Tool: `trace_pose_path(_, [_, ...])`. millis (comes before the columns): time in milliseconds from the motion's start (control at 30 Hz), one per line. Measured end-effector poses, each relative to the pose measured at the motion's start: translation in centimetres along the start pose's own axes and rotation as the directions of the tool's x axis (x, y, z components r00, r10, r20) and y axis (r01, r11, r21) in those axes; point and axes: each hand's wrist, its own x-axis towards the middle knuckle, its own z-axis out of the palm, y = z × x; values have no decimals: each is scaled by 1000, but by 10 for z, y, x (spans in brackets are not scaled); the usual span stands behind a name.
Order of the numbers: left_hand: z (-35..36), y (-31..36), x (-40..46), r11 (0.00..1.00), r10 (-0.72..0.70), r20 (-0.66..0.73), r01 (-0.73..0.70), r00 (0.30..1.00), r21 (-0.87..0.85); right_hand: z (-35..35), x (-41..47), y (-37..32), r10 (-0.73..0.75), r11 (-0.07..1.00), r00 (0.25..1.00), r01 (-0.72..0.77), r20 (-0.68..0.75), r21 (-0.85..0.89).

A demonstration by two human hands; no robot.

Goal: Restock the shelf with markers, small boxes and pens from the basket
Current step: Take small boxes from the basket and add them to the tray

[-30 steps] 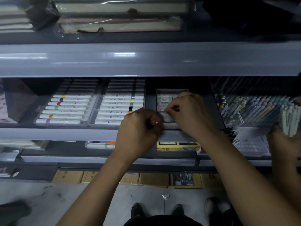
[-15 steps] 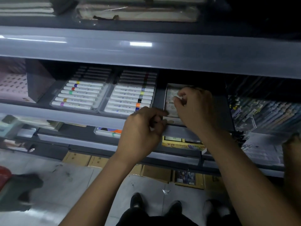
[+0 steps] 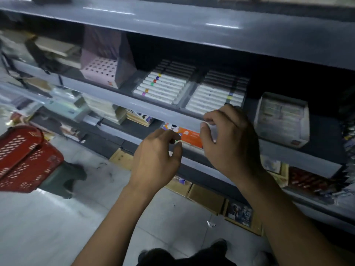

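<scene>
My left hand [image 3: 156, 160] hangs in front of the grey shelf [image 3: 157, 110], fingers loosely curled, holding nothing. My right hand [image 3: 230, 144] is beside it, also loosely curled and empty, just below the right marker tray [image 3: 217, 95]. A second tray of white markers [image 3: 163, 87] sits to its left. A display box of small boxes [image 3: 282, 120] stands on the shelf right of my right hand. The red basket [image 3: 25, 158] rests at the far left, above the floor.
A pink dotted box [image 3: 103, 72] stands left of the marker trays. An orange package [image 3: 190, 136] lies on the lower shelf behind my hands. Cardboard boxes [image 3: 207, 198] line the floor under the shelving. My shoes [image 3: 217, 248] show at the bottom.
Both hands have let go of the small boxes and pulled back out of the shelf, leftward. The view has swung left, bringing the red basket into sight.
</scene>
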Motion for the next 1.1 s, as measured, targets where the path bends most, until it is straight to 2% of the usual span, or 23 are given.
trace_pose_path(233, [-80, -115, -38, 995, -69, -29, 70, 997, 65, 71, -4, -120, -37, 999, 981, 37, 188, 4])
trace_pose_path(467, [-157, -244, -85, 941, -290, -118, 306, 950, 145, 165, -6, -241, -156, 987, 903, 133, 401, 85])
trace_pose_path(767, [-226, -382, -113, 809, -526, -190, 557, 829, 187, 283, 22, -361, -324, 946, 787, 256, 526, 199])
trace_pose_path(967, [-257, -461, -83, 713, -642, -226, 679, 733, 175, 376, 71, -424, -405, 914, 711, 298, 575, 276])
trace_pose_path(1100, [-279, -518, -48, 650, -694, -253, 737, 674, 185, 436, 118, -469, -487, 873, 629, 360, 606, 327])
